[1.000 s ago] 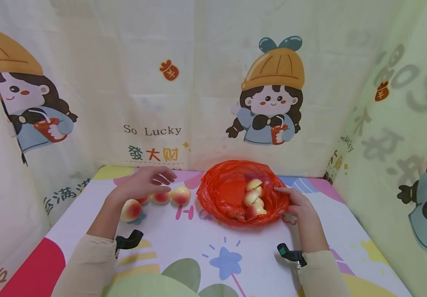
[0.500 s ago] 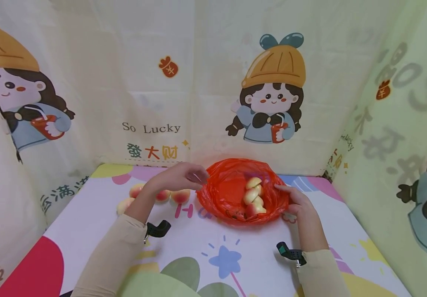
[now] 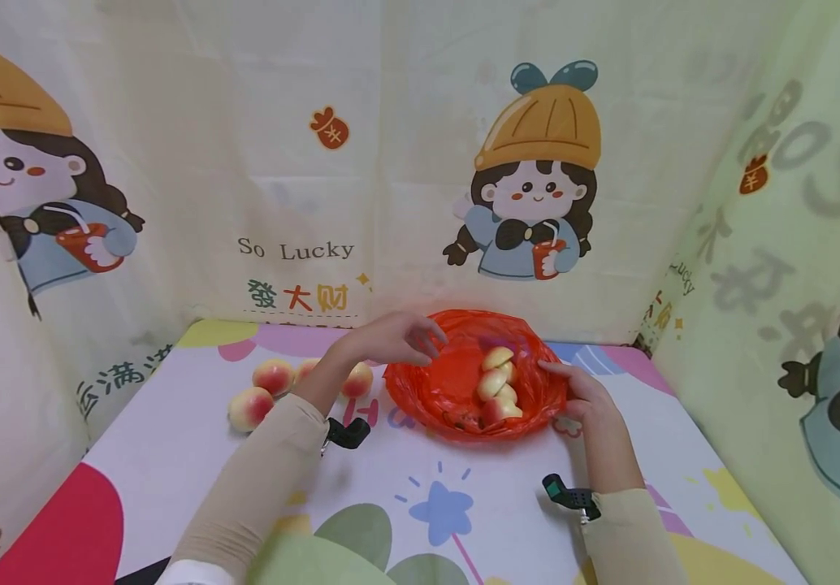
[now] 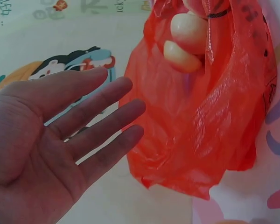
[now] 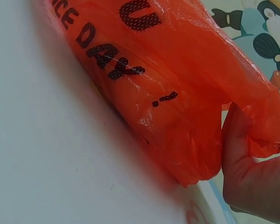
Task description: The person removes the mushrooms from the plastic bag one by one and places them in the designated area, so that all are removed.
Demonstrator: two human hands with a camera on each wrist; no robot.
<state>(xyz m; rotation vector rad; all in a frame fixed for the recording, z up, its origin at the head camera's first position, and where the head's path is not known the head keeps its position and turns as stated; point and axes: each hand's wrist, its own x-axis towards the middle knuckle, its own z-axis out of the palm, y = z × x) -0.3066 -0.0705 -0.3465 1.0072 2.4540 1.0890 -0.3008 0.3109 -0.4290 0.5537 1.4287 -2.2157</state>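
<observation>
A red plastic bag (image 3: 427, 402) lies with its mouth open on the table, and several pale yellow peaches with red blush (image 3: 493, 383) are heaped in its right half. My right hand (image 3: 590, 398) holds the bag's right rim, fingers over the edge and thumb on the outside; in the right wrist view the thumb (image 5: 236, 140) presses against the printed plastic. Over the bag's left rim is my left hand (image 3: 400, 337), its palm bare and fingers extended in the left wrist view. Several more peaches (image 3: 250, 409) sit on the table to the left, partly hidden behind the left forearm.
The table (image 3: 369, 479) has a colourful printed cover. Printed cloth walls (image 3: 405, 162) stand at the back and both sides, the back one close behind the bag. A dark wrist camera (image 3: 349, 433) is on the left wrist, another (image 3: 569, 497) on the right.
My left hand has moved right, from above the peaches on the left to the bag's left rim. The right hand has stayed on the bag.
</observation>
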